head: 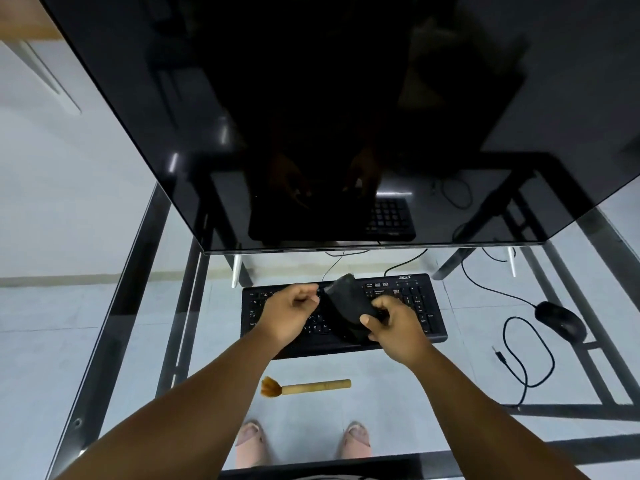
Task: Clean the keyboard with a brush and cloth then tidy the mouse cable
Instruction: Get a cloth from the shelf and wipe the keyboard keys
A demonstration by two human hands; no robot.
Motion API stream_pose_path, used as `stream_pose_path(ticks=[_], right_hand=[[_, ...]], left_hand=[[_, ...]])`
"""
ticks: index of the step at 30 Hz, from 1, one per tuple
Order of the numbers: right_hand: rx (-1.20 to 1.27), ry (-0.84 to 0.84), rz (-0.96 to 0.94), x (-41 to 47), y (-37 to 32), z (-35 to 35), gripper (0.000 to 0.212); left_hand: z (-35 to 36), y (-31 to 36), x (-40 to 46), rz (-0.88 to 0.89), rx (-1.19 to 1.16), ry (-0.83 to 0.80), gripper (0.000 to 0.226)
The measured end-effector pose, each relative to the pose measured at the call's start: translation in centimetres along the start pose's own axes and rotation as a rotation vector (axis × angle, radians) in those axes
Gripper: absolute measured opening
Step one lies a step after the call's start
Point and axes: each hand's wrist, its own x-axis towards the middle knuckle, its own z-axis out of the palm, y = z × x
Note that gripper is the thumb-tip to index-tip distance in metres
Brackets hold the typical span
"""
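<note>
Over the keyboard (343,313) at mid-desk, the right hand (398,327) is gripping a dark cloth (348,301) while the left hand (291,311) is pinching its corner, apparently readying the wiping step, with the brush (306,386) lying near the front edge and the mouse (561,321) cable (530,355) looping toward the right edge.

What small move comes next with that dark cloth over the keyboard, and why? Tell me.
Probably press the dark folded cloth flat onto the black keyboard and wipe along the keys. Both the right hand and the left hand hold it just above the middle keys, while the wooden-handled brush lies set aside on the glass desk, suggesting brushing is finished.
</note>
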Motion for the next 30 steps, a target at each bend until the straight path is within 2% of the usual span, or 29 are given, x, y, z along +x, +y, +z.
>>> stream_pose_path(ticks=[4,7,11,18,23,30], right_hand=[[-0.129,0.090,-0.156,-0.4,0.4,-0.7,0.017],[-0.112,0.149,-0.203,-0.6,0.3,-1.4,0.019],[-0.072,0.176,-0.224,-0.8,0.3,-1.9,0.026],[-0.015,0.198,-0.249,-1.0,0.4,-1.9,0.027],[-0.020,0.190,-0.264,-0.7,0.8,-2.1,0.028],[-0.012,0.188,-0.284,-0.9,0.9,-2.3,0.031]], left_hand=[[1.2,0.8,0.3,-0.003,-0.046,-0.101,0.038],[1.8,0.8,0.5,0.029,0.007,-0.049,0.034],[2.2,1.5,0.3,0.037,-0.029,0.015,0.024],[3.3,3.1,-0.5,0.010,-0.159,0.158,0.019],[4.1,3.7,-0.7,0.048,-0.168,0.136,0.023],[3.9,4.0,-0.2,-0.035,-0.145,0.102,0.016]])
